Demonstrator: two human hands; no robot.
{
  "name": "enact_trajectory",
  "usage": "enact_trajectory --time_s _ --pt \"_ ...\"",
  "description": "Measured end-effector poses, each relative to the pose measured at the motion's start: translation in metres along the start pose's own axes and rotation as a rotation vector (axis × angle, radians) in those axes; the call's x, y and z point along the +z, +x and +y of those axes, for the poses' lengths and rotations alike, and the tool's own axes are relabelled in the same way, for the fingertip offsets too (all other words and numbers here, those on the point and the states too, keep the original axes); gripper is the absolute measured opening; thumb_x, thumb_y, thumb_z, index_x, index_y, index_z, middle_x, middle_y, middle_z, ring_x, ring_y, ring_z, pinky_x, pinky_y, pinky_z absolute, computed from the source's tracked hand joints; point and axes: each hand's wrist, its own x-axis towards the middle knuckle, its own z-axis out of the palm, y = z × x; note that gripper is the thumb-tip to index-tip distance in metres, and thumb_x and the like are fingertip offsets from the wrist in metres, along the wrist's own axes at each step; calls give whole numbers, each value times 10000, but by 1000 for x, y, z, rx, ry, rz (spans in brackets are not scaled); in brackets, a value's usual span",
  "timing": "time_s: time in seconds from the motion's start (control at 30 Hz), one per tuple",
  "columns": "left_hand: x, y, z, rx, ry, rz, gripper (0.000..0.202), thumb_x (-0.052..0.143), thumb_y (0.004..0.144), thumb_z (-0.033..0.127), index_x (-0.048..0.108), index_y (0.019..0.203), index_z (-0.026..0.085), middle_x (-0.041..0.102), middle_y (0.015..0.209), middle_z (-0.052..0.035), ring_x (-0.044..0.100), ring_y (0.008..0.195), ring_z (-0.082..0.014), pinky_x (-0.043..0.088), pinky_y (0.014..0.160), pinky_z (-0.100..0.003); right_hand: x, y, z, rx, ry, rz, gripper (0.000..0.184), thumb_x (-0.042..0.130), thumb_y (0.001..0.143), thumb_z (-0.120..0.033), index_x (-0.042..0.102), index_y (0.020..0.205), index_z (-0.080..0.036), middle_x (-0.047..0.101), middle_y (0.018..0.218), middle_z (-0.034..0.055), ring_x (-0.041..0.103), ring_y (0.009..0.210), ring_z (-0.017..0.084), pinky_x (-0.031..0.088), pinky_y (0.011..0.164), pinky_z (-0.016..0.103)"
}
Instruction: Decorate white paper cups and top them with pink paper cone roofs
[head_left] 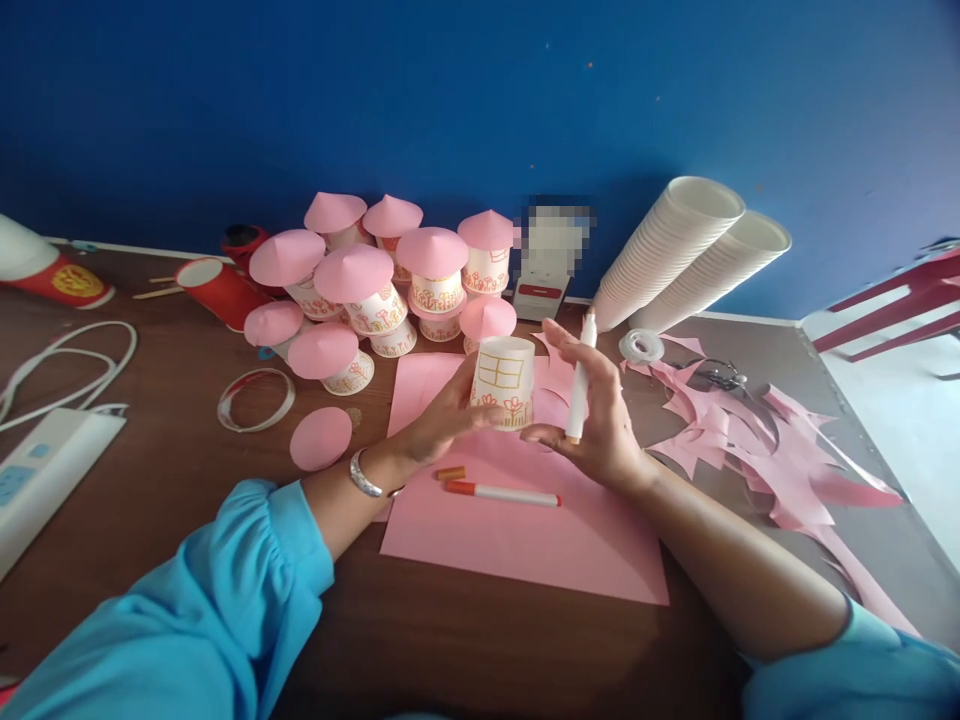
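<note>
An upside-down white paper cup [504, 385] is gripped by my left hand [442, 415] above pink paper. A brown-yellow window and red-orange flowers are drawn on its side. My right hand [604, 425], just right of the cup, holds a white marker [583, 385] upright against the fingers, thumb apart from it. Below the cup, a capped orange-red marker [510, 495] lies on the pink sheet [547, 550]. A loose brown marker cap [451, 473] rests beside it.
Behind stand several decorated cups with pink cone roofs [354, 272]. Tall stacks of paper cups [667, 250] lean against the blue wall. Pink scraps [780, 460], scissors [720, 378] and a tape roll [641, 346] lie right. A power strip [60, 480] with cable sits left.
</note>
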Motion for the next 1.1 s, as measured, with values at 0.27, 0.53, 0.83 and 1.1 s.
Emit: enact_trajectory --time_s 0.27,0.53,0.83,1.1 --pt "2 -1 2 -133 -166 -81 668 768 800 512 571 1375 234 717 1229 -138 689 1121 -326 541 923 -446 -1 -1 3 -5 77 -81 784 772 906 -434 331 1520 -225 515 1566 230 509 1477 328 523 1130 530" --pt "5 3 1 100 88 25 813 880 697 602 516 1352 284 551 1422 -109 524 1327 -313 479 1048 -429 1 -4 1 -73 -247 57 729 797 879 -428 411 1462 -221 623 1434 227 609 1320 377 546 1021 595" --pt "9 2 7 -27 -11 37 620 841 792 447 551 1311 273 638 1292 -86 625 1173 -270 534 943 -398 1 -2 1 -111 -166 -6 793 759 912 -418 306 1539 -245 569 1501 231 570 1401 364 532 1061 599" --pt "2 0 4 -209 -237 -132 554 738 832 494 639 1297 209 727 1219 -154 674 1188 -355 546 974 -497 -2 0 1 -40 -13 7 724 717 897 -283 343 1515 -228 614 1430 206 619 1334 335 571 1021 529"
